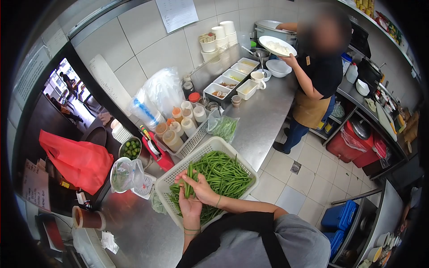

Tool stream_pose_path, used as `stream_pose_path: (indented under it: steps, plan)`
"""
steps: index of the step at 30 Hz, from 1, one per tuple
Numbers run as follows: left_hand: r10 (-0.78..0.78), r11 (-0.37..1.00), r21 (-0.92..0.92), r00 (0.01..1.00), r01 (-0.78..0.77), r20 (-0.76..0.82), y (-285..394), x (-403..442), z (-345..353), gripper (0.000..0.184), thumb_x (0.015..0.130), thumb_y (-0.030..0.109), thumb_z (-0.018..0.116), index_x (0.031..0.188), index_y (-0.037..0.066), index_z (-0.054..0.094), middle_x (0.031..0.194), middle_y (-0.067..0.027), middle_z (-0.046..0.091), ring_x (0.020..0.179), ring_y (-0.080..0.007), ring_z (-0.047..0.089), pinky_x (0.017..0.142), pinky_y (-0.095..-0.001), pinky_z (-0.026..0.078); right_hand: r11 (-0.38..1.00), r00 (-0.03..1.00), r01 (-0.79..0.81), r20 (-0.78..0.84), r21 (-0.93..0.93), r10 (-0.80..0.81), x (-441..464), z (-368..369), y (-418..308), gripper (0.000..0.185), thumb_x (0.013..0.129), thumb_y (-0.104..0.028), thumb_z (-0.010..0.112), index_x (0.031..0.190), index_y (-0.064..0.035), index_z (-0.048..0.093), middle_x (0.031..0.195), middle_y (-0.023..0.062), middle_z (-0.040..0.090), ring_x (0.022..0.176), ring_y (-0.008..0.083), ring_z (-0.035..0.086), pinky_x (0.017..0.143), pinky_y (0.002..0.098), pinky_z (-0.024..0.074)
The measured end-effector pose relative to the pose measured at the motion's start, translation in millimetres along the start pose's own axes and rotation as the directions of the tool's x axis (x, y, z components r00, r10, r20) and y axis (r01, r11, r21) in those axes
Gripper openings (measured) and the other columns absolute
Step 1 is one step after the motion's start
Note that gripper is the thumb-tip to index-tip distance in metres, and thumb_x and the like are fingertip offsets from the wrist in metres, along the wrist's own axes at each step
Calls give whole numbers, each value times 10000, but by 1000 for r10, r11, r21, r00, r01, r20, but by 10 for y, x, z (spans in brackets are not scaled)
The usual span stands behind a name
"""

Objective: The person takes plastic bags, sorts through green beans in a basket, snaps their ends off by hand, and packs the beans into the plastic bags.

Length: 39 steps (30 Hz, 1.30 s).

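Observation:
A white plastic basket [217,142] full of green beans [223,174] stands on the steel counter in front of me. Over its left part, my left hand [189,206] is wrapped from below round a small bunch of green beans. My right hand [202,188] grips the same bunch from the right side, its fingers across the beans. Parts of the bunch are hidden by my fingers. Just left of the basket is a small white kitchen scale [144,185], with a plastic-lined bowl [123,175] beside it.
A co-worker [313,67] stands at the counter's far end, holding a plate of rice [278,46]. Squeeze bottles [173,139] sit in a tray behind the basket. A bag of greens [223,127] lies near its far edge. A red bag [78,161] is at the left.

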<state>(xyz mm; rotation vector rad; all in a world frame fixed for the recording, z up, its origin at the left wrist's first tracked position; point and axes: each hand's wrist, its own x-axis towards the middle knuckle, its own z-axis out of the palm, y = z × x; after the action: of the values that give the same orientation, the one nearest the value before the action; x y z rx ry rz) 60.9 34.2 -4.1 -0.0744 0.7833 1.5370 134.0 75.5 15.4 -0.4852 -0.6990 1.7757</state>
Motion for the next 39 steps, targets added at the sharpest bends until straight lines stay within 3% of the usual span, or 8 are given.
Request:
stream_pose_path:
  steps: [5, 13, 19, 26, 31, 34, 37, 39]
  plan:
    - [56, 998, -39, 988, -51, 143, -31, 24, -55, 316, 987, 332, 350, 1123, 102, 519, 1231, -59, 513, 1158, -212, 475, 990, -398, 400, 999, 998, 22, 52, -28, -20, -20, 9, -53, 174, 929, -139, 549, 1052, -17, 562, 894, 52, 601, 784, 94, 562, 687, 232, 465]
    - [-16, 1000, -21, 992, 19, 125, -28, 12, -74, 370, 993, 329, 332, 1218, 84, 495, 1240, -63, 528, 1158, -219, 496, 983, -395, 409, 994, 999, -1, -34, -107, -3, -10, -15, -119, 156, 939, -181, 543, 958, -28, 570, 819, 27, 579, 706, 77, 531, 667, 218, 452]
    - [10, 997, -82, 998, -4, 67, -22, -48, 33, 369, 990, 323, 348, 1217, 71, 492, 1229, -68, 528, 1139, -225, 508, 970, -397, 418, 995, 999, 19, -38, 97, -15, 55, -57, -71, 199, 919, -212, 578, 1002, -31, 567, 875, 44, 601, 726, 82, 550, 674, 217, 467]
    - [41, 999, -21, 996, -39, 75, 79, 86, -160, 364, 989, 315, 351, 1202, 62, 504, 1131, -57, 557, 1099, -221, 524, 933, -389, 443, 984, 998, 19, 62, -176, -8, -47, -7, -68, 216, 903, -169, 602, 1063, -24, 590, 810, 2, 579, 704, 63, 533, 653, 201, 455]
    - [67, 985, 145, 979, -96, 194, 45, -161, 174, 405, 988, 360, 349, 1218, 63, 501, 1071, -33, 571, 1031, -145, 534, 875, -332, 434, 982, 990, -87, -92, 170, 104, 52, 8, -140, 142, 906, -171, 600, 904, -38, 549, 645, 7, 497, 542, 82, 473, 497, 240, 418]
    - [-87, 990, 134, 896, 31, 436, 201, 34, -1, 464, 983, 400, 349, 1286, 63, 450, 1088, -21, 570, 1029, -121, 525, 853, -308, 423, 938, 961, -257, -35, 233, 273, 63, 5, -374, 190, 888, -202, 628, 888, -26, 556, 658, -3, 494, 521, 77, 470, 463, 220, 402]
    - [-258, 958, 131, 571, 253, 780, 423, 305, -29, 516, 979, 424, 343, 1329, 50, 407, 1154, -44, 564, 1033, -124, 540, 871, -308, 455, 876, 886, -463, 43, 137, 461, -9, 77, -487, 239, 881, -282, 636, 900, -61, 547, 659, -8, 476, 520, 89, 459, 470, 227, 388]
    - [-231, 973, 165, 649, 162, 725, 464, 262, 286, 514, 980, 417, 347, 1317, 34, 413, 1175, -72, 561, 1037, -146, 550, 886, -314, 467, 837, 822, -548, 189, 6, 537, -36, 93, -542, 266, 873, -338, 640, 898, -96, 533, 666, -12, 472, 524, 94, 459, 479, 249, 390]
